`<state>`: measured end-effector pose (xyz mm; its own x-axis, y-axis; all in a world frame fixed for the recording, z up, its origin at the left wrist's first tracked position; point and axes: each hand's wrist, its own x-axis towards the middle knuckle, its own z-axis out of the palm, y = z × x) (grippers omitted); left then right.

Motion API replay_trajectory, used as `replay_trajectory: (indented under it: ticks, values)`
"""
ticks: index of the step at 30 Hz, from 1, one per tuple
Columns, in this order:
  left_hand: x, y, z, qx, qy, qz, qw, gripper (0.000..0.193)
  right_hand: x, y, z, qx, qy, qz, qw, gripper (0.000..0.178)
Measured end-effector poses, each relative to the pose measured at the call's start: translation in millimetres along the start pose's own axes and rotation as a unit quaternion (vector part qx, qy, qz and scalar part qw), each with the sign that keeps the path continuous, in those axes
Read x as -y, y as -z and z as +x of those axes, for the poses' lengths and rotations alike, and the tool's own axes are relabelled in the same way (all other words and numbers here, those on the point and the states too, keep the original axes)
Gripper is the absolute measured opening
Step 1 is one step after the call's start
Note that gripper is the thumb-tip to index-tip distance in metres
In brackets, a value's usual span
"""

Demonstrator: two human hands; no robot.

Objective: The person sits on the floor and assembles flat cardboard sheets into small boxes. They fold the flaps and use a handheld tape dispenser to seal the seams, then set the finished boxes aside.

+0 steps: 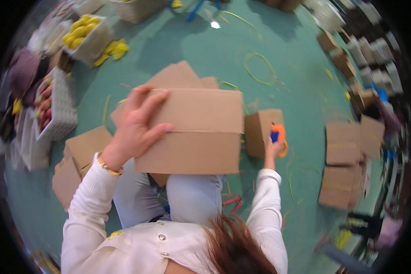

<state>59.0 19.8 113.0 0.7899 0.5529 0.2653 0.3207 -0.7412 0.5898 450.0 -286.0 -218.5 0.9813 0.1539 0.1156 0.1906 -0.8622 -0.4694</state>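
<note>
Carton in hand: one brown cardboard box (pixel 192 109), set across the lap above the thighs (pixel 194 194), flapped face turned up.
Work done: carton formed; two flaps folded down and met along a straight seam.
Work left: no tape can be made out across the seam; closure is judged incomplete.
Tool: one orange-and-blue tool (pixel 281 131), apparently a tape dispenser, held to the right, apart from the carton.
Left hand (pixel 139 125): laid on the carton's left end, fingers spread wide toward the far corner, thumb pointed inward near the seam; pressure cannot be told.
Right hand (pixel 272 150): closed around the tool; forearm extended forward.
Nearby board: a smaller brown box (pixel 258 132) seen beyond the tool; folded cardboard (pixel 86 146) placed at left.
Floor: red-handled pliers (pixel 233 203) laid near the knees.
</note>
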Motion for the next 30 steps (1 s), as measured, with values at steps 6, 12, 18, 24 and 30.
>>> replay_trajectory:
  ticks: [6, 12, 18, 24, 30]
  values:
    - [3, -3, -4, -0.015, -0.008, 0.023, 1.000, 0.060, 39, 29, 16, 0.038, -0.031, -0.060, 0.997, 0.052]
    - [5, -3, -3, -0.014, -0.011, 0.010, 1.000, 0.059, 241, 99, -8, 0.072, 0.273, 0.497, 0.821, 0.058]
    - [12, 1, 4, -0.012, -0.017, -0.029, 0.999, 0.053, 361, 138, -59, 0.276, 0.247, 0.592, 0.716, 0.028]
    - [12, -9, 0, -0.043, -0.053, -0.090, 0.994, 0.049, 314, 150, -68, 0.210, 0.354, 0.418, 0.810, 0.019]
    - [16, -7, 6, 0.005, -0.059, -0.113, 0.992, 0.052, 335, 183, -64, 0.204, 0.351, 0.348, 0.845, 0.022]
